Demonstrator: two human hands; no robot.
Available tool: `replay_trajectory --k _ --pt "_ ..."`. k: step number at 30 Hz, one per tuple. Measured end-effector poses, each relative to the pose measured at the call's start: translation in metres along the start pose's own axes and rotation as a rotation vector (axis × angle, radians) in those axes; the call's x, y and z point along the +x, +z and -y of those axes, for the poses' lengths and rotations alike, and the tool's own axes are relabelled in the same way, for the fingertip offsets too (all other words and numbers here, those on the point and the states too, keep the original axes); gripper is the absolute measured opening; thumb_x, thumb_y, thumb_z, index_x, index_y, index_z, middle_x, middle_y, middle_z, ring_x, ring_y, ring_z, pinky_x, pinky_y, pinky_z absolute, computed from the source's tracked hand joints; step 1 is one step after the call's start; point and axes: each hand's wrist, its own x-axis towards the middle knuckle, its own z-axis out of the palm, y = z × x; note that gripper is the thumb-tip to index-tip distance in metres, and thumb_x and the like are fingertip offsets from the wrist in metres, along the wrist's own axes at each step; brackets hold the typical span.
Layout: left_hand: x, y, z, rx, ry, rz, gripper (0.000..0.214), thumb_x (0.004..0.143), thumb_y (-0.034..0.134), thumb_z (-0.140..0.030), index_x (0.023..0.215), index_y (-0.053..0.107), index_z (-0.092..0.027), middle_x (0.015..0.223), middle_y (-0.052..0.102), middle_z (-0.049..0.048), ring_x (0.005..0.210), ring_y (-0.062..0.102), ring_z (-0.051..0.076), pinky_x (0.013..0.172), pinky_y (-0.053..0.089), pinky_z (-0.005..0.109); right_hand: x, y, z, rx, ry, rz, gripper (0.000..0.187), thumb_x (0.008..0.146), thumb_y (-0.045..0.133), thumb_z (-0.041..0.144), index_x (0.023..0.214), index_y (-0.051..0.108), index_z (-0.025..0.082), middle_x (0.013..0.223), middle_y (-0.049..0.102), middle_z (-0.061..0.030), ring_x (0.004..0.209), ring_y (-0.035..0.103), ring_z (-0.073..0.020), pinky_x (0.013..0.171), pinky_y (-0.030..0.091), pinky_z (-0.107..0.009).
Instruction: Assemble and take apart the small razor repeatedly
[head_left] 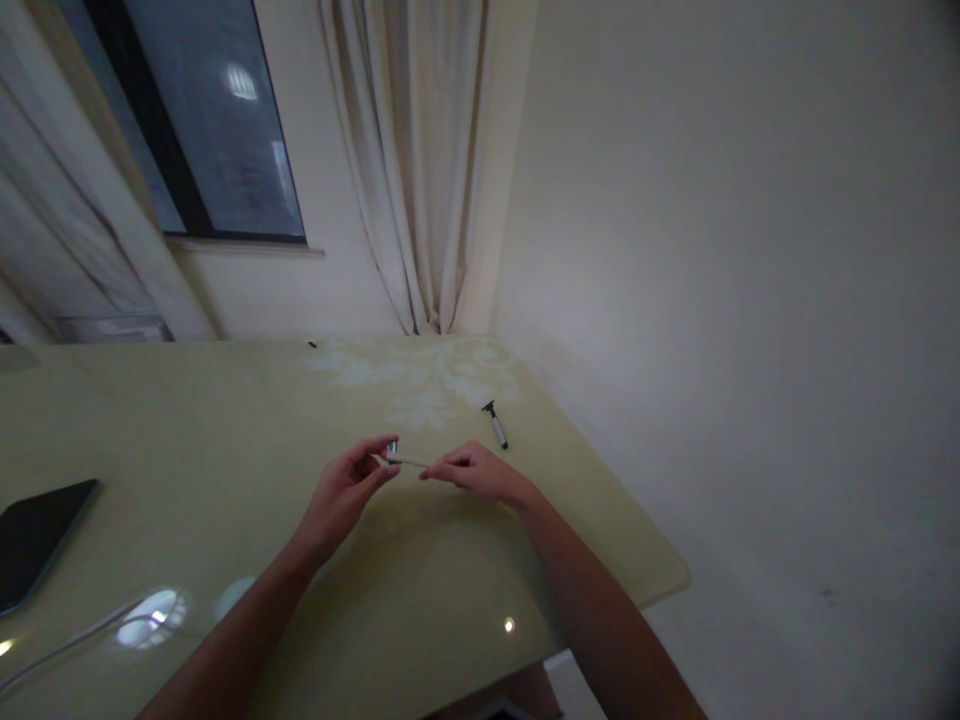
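Note:
Above the middle of a pale yellow-green glass table [225,420], my two hands meet around a thin, light-coloured stick-like object [409,461] with a small silvery end. My left hand [345,492] pinches its left, silvery end between thumb and fingertips. My right hand [474,471] pinches the other end, fingers pressed together. The object is too small and dim to name. A short pen-like tool [495,425] with a black tip and white body lies on the table just beyond my right hand.
A dark phone or tablet [34,540] lies near the table's left edge, with a thin white cable [67,640] in front of it. The table's right corner [675,580] is close to a plain wall. A curtain [420,150] and window [202,120] stand behind.

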Motion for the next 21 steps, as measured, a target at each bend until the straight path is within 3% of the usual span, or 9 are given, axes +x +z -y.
replay_trajectory --k 2,6,7,11,15,19,21 --pt "0.000 -0.001 -0.001 0.008 0.000 0.010 0.057 0.076 0.081 -0.050 0.122 0.073 -0.018 0.076 0.061 -0.0013 0.068 0.054 0.014 0.063 0.044 0.025 -0.001 -0.001 0.001 0.008 0.007 0.067 0.053 0.093 0.064 0.061 0.115 0.082 0.016 0.059 0.036 0.0055 0.057 0.030 -0.0099 0.055 0.021 -0.026" --pt "0.001 -0.002 -0.001 0.013 -0.020 0.032 0.055 0.074 0.082 -0.050 0.118 0.074 -0.018 0.076 0.062 -0.0010 0.068 0.056 0.015 0.065 0.046 0.027 -0.001 -0.002 0.002 -0.042 0.011 -0.134 0.053 0.090 0.066 0.063 0.098 0.085 0.013 0.060 0.035 0.0049 0.058 0.030 -0.0102 0.055 0.020 -0.026" --pt "0.001 -0.002 0.000 0.008 -0.020 0.026 0.055 0.075 0.081 -0.051 0.118 0.074 -0.018 0.078 0.063 -0.0003 0.070 0.056 0.015 0.066 0.047 0.027 0.000 -0.002 0.002 -0.045 0.009 -0.131 0.054 0.090 0.066 0.063 0.098 0.085 0.013 0.060 0.035 0.0048 0.058 0.030 -0.0102 0.055 0.020 -0.027" --pt "0.002 -0.004 0.001 0.013 -0.020 -0.006 0.060 0.074 0.081 -0.054 0.122 0.073 -0.019 0.082 0.063 0.0000 0.069 0.055 0.014 0.063 0.044 0.025 0.000 0.000 0.005 -0.019 0.013 0.044 0.052 0.093 0.064 0.060 0.110 0.083 0.015 0.058 0.037 0.0057 0.057 0.031 -0.0099 0.055 0.021 -0.026" --pt "0.002 -0.006 0.003 0.030 -0.046 0.011 0.061 0.070 0.083 -0.055 0.117 0.073 -0.016 0.077 0.060 -0.0014 0.065 0.053 0.013 0.061 0.042 0.025 0.001 0.004 0.005 -0.064 0.023 -0.142 0.050 0.092 0.065 0.058 0.096 0.085 0.013 0.058 0.034 0.0056 0.057 0.029 -0.0099 0.055 0.019 -0.027" --pt "0.003 -0.010 0.004 0.043 -0.026 -0.004 0.062 0.075 0.080 -0.055 0.124 0.070 -0.018 0.079 0.061 -0.0005 0.071 0.057 0.015 0.065 0.046 0.027 0.005 0.005 0.003 -0.054 -0.001 0.002 0.048 0.092 0.066 0.059 0.104 0.084 0.016 0.060 0.043 0.0047 0.058 0.034 -0.0101 0.056 0.022 -0.026" --pt "0.004 -0.012 0.003 0.044 0.000 -0.062 0.060 0.078 0.078 -0.054 0.126 0.068 -0.020 0.082 0.061 -0.0002 0.075 0.059 0.016 0.068 0.049 0.027 0.009 0.001 0.000 -0.094 0.012 -0.202 0.051 0.096 0.061 0.059 0.101 0.084 0.015 0.061 0.047 0.0031 0.059 0.038 -0.0110 0.058 0.026 -0.025"
